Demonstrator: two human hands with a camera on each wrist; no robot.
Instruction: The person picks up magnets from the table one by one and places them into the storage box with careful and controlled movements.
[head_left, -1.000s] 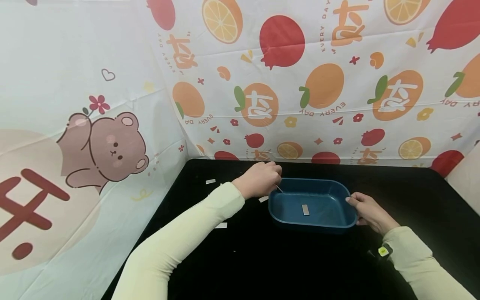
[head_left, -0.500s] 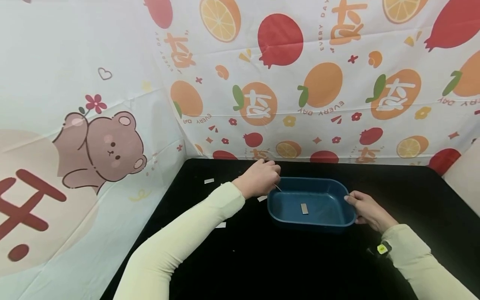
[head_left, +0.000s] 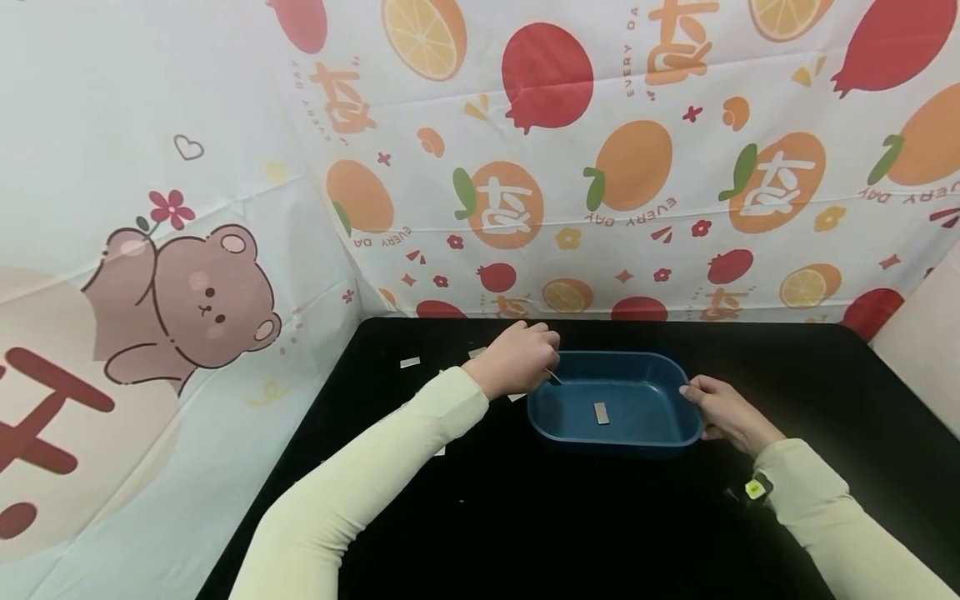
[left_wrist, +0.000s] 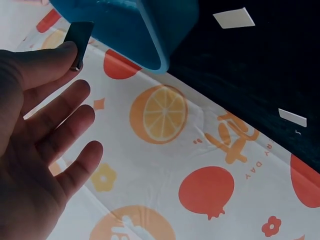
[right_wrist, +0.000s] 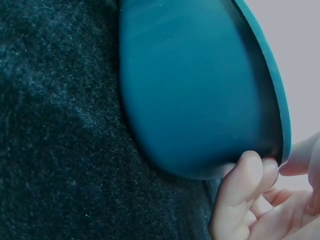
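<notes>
My left hand (head_left: 521, 358) pinches a thin flat rectangular piece (left_wrist: 79, 42) between thumb and index finger, the other fingers spread loosely. In the head view this hand is at the left end of a blue plastic bin (head_left: 652, 425), the piece's end showing past the bin's left rim. Inside the bin, on its floor, lies one small silvery rectangular piece (head_left: 602, 413). At the opposite end, my right hand (head_left: 731, 412) grips the bin's right rim, thumb on one side and fingertips (right_wrist: 250, 167) under the outer wall.
More flat pale pieces lie on the black table (head_left: 570, 525): one at the far left (head_left: 410, 362), others near or partly behind the left arm. A printed fruit cloth (head_left: 570, 167) hangs along the back edge, a bear-printed cloth (head_left: 210, 292) on the left.
The head view has shifted slightly, so the cloths, bin and table appear a little further left. Both hands keep their holds, with the left hand nearly still at the bin's left end.
</notes>
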